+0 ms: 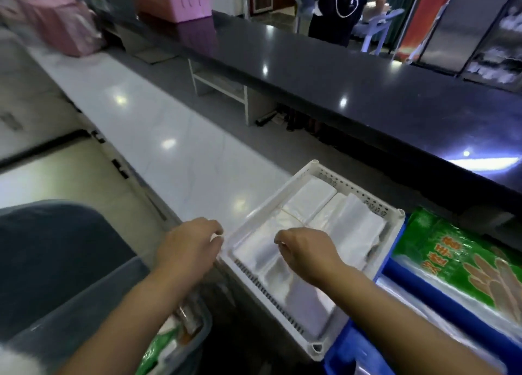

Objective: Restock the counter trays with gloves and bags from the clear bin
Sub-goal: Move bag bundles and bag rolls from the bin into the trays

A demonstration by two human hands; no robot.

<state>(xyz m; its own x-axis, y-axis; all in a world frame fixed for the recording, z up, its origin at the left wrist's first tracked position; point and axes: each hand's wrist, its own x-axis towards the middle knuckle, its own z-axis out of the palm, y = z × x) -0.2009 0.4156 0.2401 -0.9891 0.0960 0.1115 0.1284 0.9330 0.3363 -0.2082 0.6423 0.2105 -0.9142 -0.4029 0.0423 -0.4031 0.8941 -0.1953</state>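
Both hands are over the white perforated plastic tray point(356, 188) on the pale glossy lower counter point(169, 125); it's already packed with flat stacks of clear plastic bags point(310, 199), laid side by side so they sit level and are easy to pull. My guess is this is the tidying or squaring-up bit of the bag restock. The left hand point(189, 244) sits at the tray's near-left edge with its fingers curled in; it might be steadying the rim, but honestly I can't tell if it's touching. The right hand point(308, 254) hovers right above the bags, thumb and forefinger close together like a pinch; whether there's anything between them I can't tell either.

Just right of it, a blue plastic tray point(347, 346) holds a green printed packet of gloves point(452, 250). It's got drawn hands and orange characters on it, too blurred for me to read.

The clear plastic bin point(202, 336) is at bottom left, below the left forearm, with more green packaging point(158, 349) inside; handy spot, basically within easy reach of both trays.
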